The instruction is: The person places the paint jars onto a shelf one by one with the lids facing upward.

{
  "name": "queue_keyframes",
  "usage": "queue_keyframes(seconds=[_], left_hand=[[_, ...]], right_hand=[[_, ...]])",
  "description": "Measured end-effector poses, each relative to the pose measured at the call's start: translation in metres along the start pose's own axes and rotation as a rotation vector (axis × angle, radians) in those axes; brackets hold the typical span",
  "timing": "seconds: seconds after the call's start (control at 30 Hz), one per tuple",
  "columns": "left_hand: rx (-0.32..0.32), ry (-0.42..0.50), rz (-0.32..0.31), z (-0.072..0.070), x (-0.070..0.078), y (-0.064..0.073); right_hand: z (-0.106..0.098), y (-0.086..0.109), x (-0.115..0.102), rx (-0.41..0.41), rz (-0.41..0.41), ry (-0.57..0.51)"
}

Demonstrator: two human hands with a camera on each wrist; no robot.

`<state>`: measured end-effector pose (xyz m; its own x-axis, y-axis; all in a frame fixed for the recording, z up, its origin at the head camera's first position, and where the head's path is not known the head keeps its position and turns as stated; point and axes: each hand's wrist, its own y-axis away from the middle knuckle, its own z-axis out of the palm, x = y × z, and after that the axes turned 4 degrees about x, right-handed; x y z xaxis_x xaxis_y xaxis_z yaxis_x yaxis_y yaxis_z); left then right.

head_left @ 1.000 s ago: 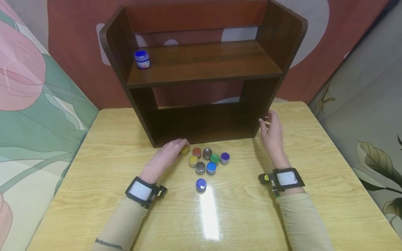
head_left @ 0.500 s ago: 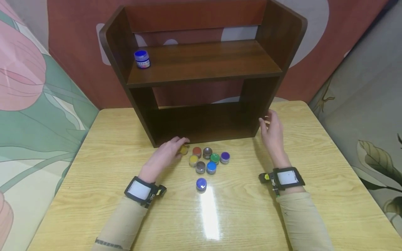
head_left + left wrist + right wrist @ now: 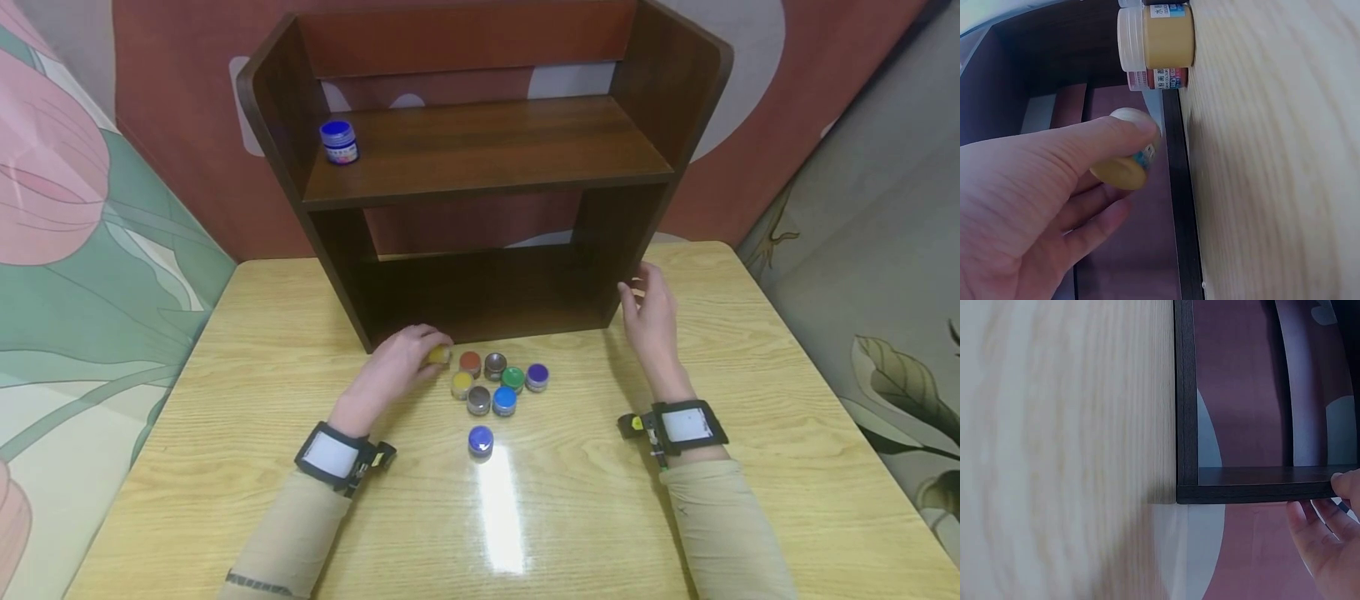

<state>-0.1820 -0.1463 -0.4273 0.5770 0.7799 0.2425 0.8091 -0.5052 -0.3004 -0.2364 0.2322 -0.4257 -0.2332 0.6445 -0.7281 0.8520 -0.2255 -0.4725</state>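
Observation:
My left hand [image 3: 401, 367] pinches a small ochre-yellow paint jar [image 3: 1119, 174] between thumb and fingers. In the left wrist view the jar is tilted and off the table, in front of the shelf's lower opening. My right hand [image 3: 652, 325] holds the right side panel of the dark brown wooden shelf [image 3: 480, 150], with the thumb [image 3: 1344, 484] on its front edge and the fingers on its outer face. Beside the left hand stands a cluster of paint jars, among them a yellow jar [image 3: 462, 384], a red-brown jar [image 3: 470, 364] and a green jar [image 3: 513, 379].
A dark blue jar [image 3: 340, 142] stands at the left of the upper shelf board. One blue-violet jar [image 3: 481, 442] sits apart, nearer the table's front. The shelf stands on the wood-grain table [image 3: 585, 517], close to a patterned cloth backdrop [image 3: 180, 150].
My left hand has drawn slightly back and left with the ochre jar, which has tilted over in the fingers. The right hand has stayed at the shelf's side.

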Motion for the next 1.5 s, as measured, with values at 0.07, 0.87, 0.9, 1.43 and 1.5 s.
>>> queue_keyframes(seconds=[0.07,0.87,0.9,1.43,1.5], left_hand=[[0.02,-0.008,0.023,-0.0004,-0.0008,-0.0009],[0.008,0.088,-0.044,-0.0028,-0.0013,0.0008],[0.005,0.09,-0.042,-0.0028,-0.0014,0.0009],[-0.029,0.11,-0.01,-0.0029,-0.0015,0.0026],[-0.039,0.113,-0.017,-0.0025,-0.0016,0.0029]], right_hand=[[-0.0001,-0.0001,-0.0002,0.0,0.001,0.001],[-0.0004,0.0006,-0.0002,-0.005,-0.002,0.008],[-0.0003,0.0007,-0.0002,-0.004,-0.002,0.007],[-0.0014,0.0017,-0.0022,-0.008,-0.006,0.012],[-0.0012,0.0016,-0.0018,-0.008,-0.006,0.011]])
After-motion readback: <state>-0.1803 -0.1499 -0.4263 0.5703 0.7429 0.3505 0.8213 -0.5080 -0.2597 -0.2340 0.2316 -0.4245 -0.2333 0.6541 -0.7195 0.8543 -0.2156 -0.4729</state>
